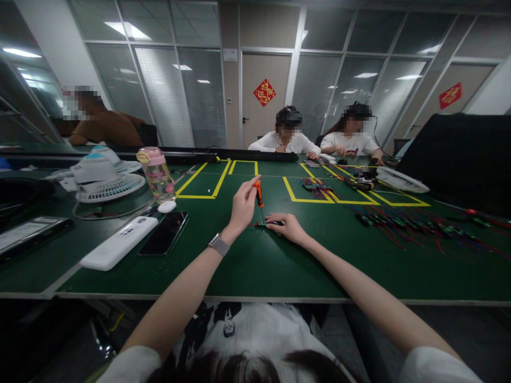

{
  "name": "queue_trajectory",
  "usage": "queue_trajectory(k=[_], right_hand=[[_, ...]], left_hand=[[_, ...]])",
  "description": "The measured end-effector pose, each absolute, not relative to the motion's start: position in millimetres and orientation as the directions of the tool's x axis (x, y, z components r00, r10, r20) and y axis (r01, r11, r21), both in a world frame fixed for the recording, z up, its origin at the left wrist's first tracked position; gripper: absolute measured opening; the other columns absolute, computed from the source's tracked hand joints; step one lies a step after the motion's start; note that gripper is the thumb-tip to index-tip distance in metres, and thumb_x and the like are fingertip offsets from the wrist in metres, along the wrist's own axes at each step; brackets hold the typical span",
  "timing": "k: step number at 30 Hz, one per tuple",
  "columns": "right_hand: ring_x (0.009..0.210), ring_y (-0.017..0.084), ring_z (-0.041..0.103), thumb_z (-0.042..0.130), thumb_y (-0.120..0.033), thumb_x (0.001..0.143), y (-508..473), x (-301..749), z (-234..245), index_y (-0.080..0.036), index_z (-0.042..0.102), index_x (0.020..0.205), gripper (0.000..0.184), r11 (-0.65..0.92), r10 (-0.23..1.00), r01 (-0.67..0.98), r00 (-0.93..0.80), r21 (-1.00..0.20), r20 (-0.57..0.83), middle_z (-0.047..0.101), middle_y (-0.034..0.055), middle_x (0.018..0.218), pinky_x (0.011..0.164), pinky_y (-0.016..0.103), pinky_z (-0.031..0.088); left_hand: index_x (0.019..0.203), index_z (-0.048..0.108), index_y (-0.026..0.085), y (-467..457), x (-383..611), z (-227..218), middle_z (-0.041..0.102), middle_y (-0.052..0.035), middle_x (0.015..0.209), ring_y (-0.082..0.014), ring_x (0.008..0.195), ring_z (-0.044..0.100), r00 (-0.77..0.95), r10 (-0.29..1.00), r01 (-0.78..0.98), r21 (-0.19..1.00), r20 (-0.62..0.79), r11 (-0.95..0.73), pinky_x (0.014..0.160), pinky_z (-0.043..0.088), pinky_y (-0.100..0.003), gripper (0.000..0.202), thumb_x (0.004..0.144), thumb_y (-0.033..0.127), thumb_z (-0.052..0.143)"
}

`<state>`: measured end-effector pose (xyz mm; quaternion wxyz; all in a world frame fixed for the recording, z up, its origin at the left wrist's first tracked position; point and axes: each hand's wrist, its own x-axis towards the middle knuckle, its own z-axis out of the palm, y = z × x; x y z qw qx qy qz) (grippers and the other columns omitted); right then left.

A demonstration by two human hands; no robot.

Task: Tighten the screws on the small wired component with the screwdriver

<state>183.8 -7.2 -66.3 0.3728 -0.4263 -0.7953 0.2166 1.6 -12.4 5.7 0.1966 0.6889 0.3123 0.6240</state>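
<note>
An orange and black screwdriver (pixel 260 195) stands nearly upright with its tip down on a small green circuit board (pixel 261 224). My left hand (pixel 242 205) is closed on its handle, one finger reaching over the top. Low on the table, my right hand (pixel 289 227) pins the board's right end with its fingertips. A red wire runs out from the board's left side. What the screwdriver's tip meets is too small to make out.
Circuit boards with red and blue wires (pixel 419 226) lie at right, another bunch (pixel 316 187) farther back. On the left are a black phone (pixel 164 234), a white phone (pixel 122 242), a bottle (pixel 157 173) and fans (pixel 109 183). Two people sit opposite.
</note>
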Motion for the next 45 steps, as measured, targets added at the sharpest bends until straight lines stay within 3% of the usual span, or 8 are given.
queue_trajectory(k=[8,13,20,27,30,36,41,45], right_hand=[[0.110,0.026,0.062,0.068,-0.027,0.076,-8.7,182.2,-63.9,-0.022,0.076,0.091,0.017,0.532,0.847,0.520,-0.348,-0.668,0.403,0.072,0.0069,0.105,0.100,0.043,0.045],[0.109,0.026,0.063,0.068,-0.027,0.076,-8.5,182.2,-64.2,-0.022,0.076,0.091,0.017,0.528,0.849,0.521,-0.344,-0.671,0.401,0.072,0.0063,0.104,0.100,0.043,0.045],[0.110,0.025,0.062,0.068,-0.028,0.077,-8.1,182.2,-65.1,-0.022,0.076,0.092,0.018,0.532,0.847,0.517,-0.344,-0.671,0.406,0.072,0.0067,0.105,0.100,0.042,0.045],[0.110,0.025,0.062,0.067,-0.028,0.078,-6.8,183.7,-66.6,-0.020,0.075,0.094,0.019,0.544,0.839,0.509,-0.361,-0.667,0.408,0.072,0.0076,0.105,0.100,0.041,0.045],[0.110,0.025,0.062,0.067,-0.028,0.078,-6.2,183.9,-67.4,-0.021,0.075,0.094,0.019,0.545,0.838,0.513,-0.360,-0.663,0.411,0.072,0.0073,0.105,0.099,0.041,0.045],[0.110,0.025,0.062,0.066,-0.029,0.078,-5.9,184.3,-67.3,-0.021,0.076,0.092,0.019,0.551,0.834,0.516,-0.369,-0.656,0.410,0.072,0.0070,0.105,0.100,0.041,0.045],[0.110,0.026,0.062,0.067,-0.029,0.077,-6.6,184.2,-66.8,-0.022,0.076,0.093,0.019,0.550,0.835,0.516,-0.364,-0.657,0.413,0.072,0.0066,0.105,0.099,0.041,0.045],[0.109,0.026,0.063,0.067,-0.029,0.077,-6.8,183.5,-67.0,-0.022,0.076,0.093,0.019,0.553,0.833,0.514,-0.361,-0.656,0.419,0.072,0.0063,0.104,0.099,0.041,0.045]], left_hand=[[0.108,0.065,0.023,-10.4,2.2,1.8,0.058,-0.0047,0.099,-0.0133,0.086,0.060,-0.020,0.643,0.248,0.627,0.766,-0.739,0.072,0.051,-0.023,0.024,0.088,0.030,0.055],[0.116,0.062,0.023,-11.4,0.9,5.0,0.062,-0.0058,0.106,-0.0149,0.095,0.060,-0.003,0.663,0.239,0.644,0.749,-0.727,0.078,0.050,-0.025,0.029,0.094,0.026,0.043],[0.111,0.064,0.022,-11.5,1.6,3.2,0.062,-0.0057,0.100,-0.0138,0.085,0.061,-0.021,0.639,0.240,0.624,0.769,-0.743,0.075,0.050,-0.025,0.027,0.089,0.031,0.053],[0.123,0.057,0.021,-7.4,0.1,4.1,0.065,-0.0077,0.112,-0.0164,0.098,0.062,-0.003,0.706,0.197,0.692,0.708,-0.694,0.086,0.049,-0.029,0.033,0.094,0.025,0.044],[0.117,0.061,0.020,-7.8,1.1,4.5,0.065,-0.0087,0.111,-0.0155,0.093,0.064,-0.019,0.699,0.133,0.695,0.715,-0.707,0.082,0.051,-0.028,0.029,0.091,0.024,0.048],[0.095,0.067,0.019,-8.0,-0.5,4.6,0.058,-0.0048,0.093,-0.0129,0.081,0.059,-0.101,0.659,0.270,0.658,0.745,-0.703,0.070,0.050,-0.022,0.015,0.082,0.025,0.062],[0.110,0.065,0.020,-8.1,-1.5,7.5,0.062,-0.0069,0.107,-0.0149,0.096,0.060,-0.061,0.699,0.211,0.694,0.712,-0.689,0.081,0.049,-0.026,0.026,0.091,0.021,0.046],[0.118,0.061,0.018,-9.7,0.8,7.6,0.065,-0.0079,0.111,-0.0152,0.096,0.063,-0.027,0.731,0.081,0.730,0.682,-0.678,0.086,0.049,-0.028,0.031,0.091,0.021,0.048]])
